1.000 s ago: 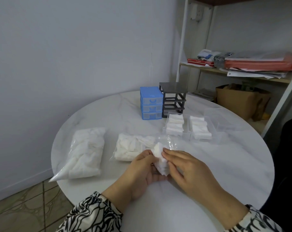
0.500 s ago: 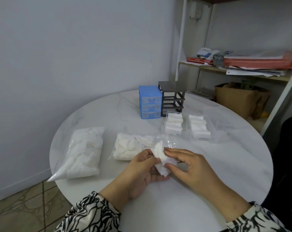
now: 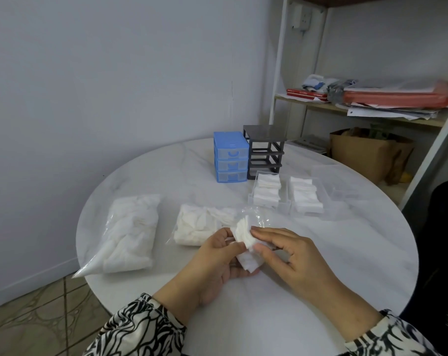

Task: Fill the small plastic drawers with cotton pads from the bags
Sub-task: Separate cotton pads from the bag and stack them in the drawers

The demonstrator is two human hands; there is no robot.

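Over the near part of the round white marble-patterned table [image 3: 307, 253], the left hand [image 3: 212, 265] cradles a small stack of white cotton pads [image 3: 244, 246], its thumb pressed on the front of the stack and its fingers curled under it. The right hand [image 3: 292, 255] meets the same stack from the right, thumb and forefinger pinching the pads' edge while the other fingers hang loosely bent. Just behind the hands lies an opened clear bag of cotton pads [image 3: 200, 224], its loose plastic mouth reaching toward the stack. Well to the left lies a second, fuller bag of pads [image 3: 130, 232], its sealed end pointing off the table edge. Farther back on the right stand three clear plastic drawers side by side: the left drawer [image 3: 268, 192] and the middle drawer [image 3: 306, 197] each hold rows of pads, while the right drawer [image 3: 336, 181] looks bare. Behind them a blue three-drawer mini cabinet [image 3: 230, 160] stands touching a dark grey cabinet frame [image 3: 265, 151] whose slots are open. Both sleeves carry a black-and-white pattern.
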